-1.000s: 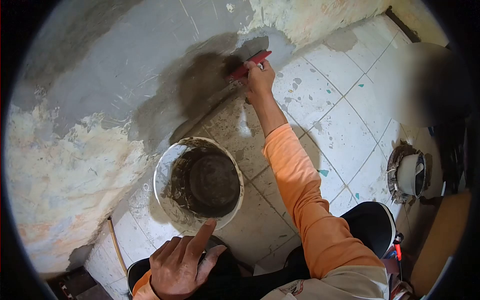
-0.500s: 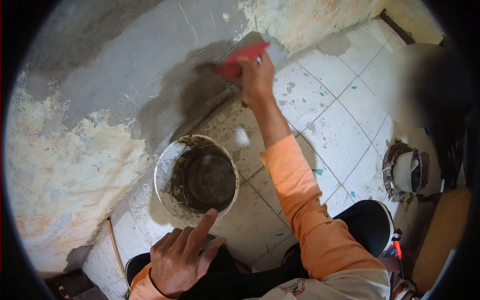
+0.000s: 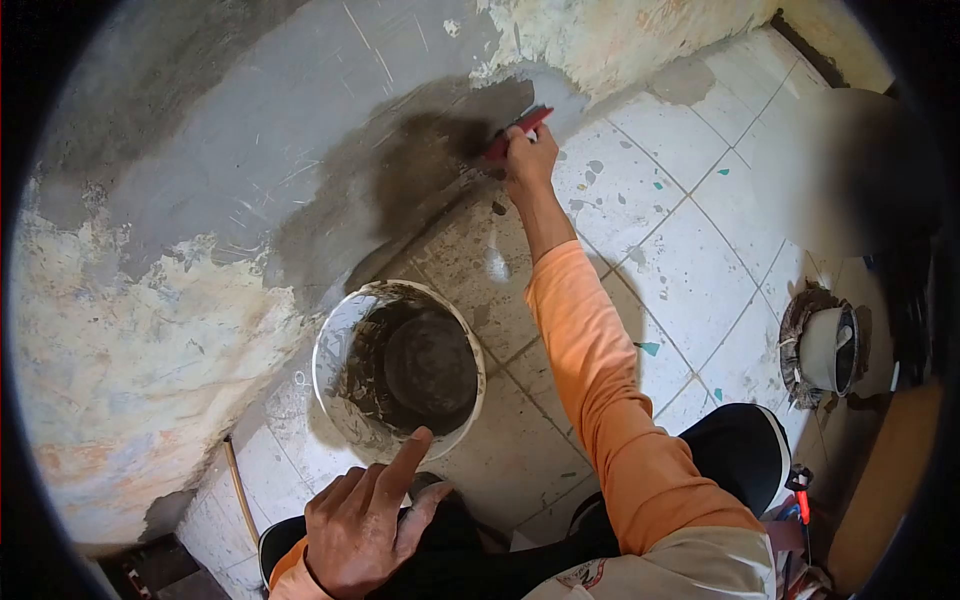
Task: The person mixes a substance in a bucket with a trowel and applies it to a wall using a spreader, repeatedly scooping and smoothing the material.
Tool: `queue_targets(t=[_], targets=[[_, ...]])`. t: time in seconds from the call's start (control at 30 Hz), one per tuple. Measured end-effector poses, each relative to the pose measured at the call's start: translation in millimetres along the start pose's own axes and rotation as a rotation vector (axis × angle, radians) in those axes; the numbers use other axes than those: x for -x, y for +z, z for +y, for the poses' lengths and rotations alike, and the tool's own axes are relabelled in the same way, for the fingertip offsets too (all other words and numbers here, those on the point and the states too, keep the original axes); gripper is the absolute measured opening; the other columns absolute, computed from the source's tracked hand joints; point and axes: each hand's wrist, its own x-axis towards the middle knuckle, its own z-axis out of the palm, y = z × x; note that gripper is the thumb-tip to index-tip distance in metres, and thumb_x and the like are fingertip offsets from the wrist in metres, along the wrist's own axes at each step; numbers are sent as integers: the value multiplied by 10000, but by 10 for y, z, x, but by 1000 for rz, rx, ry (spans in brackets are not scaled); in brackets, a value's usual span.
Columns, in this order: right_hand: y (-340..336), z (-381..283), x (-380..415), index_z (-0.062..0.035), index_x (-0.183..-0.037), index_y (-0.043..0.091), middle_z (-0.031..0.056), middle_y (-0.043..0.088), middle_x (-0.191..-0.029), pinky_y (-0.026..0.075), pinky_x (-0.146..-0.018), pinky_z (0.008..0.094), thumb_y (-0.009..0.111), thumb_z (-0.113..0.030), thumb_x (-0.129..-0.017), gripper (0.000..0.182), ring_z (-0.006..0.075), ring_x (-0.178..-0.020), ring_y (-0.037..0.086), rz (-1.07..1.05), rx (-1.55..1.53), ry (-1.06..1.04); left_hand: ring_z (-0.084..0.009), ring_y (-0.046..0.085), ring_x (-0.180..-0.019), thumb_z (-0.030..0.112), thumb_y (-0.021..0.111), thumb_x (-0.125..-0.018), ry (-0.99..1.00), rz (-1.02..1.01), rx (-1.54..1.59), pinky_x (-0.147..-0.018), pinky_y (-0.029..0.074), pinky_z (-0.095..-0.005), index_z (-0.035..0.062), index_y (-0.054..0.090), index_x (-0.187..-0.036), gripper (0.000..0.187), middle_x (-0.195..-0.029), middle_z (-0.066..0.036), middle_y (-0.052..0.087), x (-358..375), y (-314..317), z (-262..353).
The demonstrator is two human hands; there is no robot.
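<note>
My right hand point(image 3: 533, 158) is closed around a red plastering float point(image 3: 541, 117), held edge-on at the foot of the wall. Beside it, a dark damp patch of plaster point(image 3: 420, 150) spreads over the grey lower wall point(image 3: 300, 110). My left hand point(image 3: 362, 520) is open and holds nothing; its index finger is stretched out at the near rim of a white bucket point(image 3: 322, 365). Grey mortar smears the inside of that bucket, and dark grey material point(image 3: 430, 365) lies at its bottom.
White floor tiles point(image 3: 690, 270) carry splashes and small green chips. A small pale bowl point(image 3: 820, 348) sits at the right on a dirty cloth-like ring. A thin stick point(image 3: 240, 490) leans at lower left. My shoe point(image 3: 740, 450) is near the right, below a blurred area.
My right hand has moved slightly down and right along the wall base, and the float has turned from showing its broad face to edge-on. My left hand stays almost still.
</note>
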Motion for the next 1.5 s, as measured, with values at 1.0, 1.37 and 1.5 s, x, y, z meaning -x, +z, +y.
queue_targets(t=[1.0,1.37,1.5], targets=[[355,541,317,0,-1234,590,91,630,-1050,665,-631,388,594,10,-925,309,212,-794,667,-63,40,123,-300,704,-815,213,788,-914,-214,-26,17,-717,575,-399,44,543,-1464,625,-954,-157,698,-15,-26,-265],[218,-1034,972,23,-1110,639,113,680,-1019,632,-699,363,635,-39,-953,169,216,-833,694,-283,-166,135,-436,618,-1132,238,680,-1002,-418,12,-80,-966,513,-477,36,475,-1510,583,-1242,-250,621,-51,-17,-1123],[-224,-1458,1051,-3,-1228,659,76,702,-1044,600,-778,339,629,-95,-992,255,178,-896,691,-550,72,224,-352,670,-1044,253,622,-1053,-390,-39,-244,-914,554,-422,44,475,-1514,527,-1183,-203,656,-26,317,-1928]])
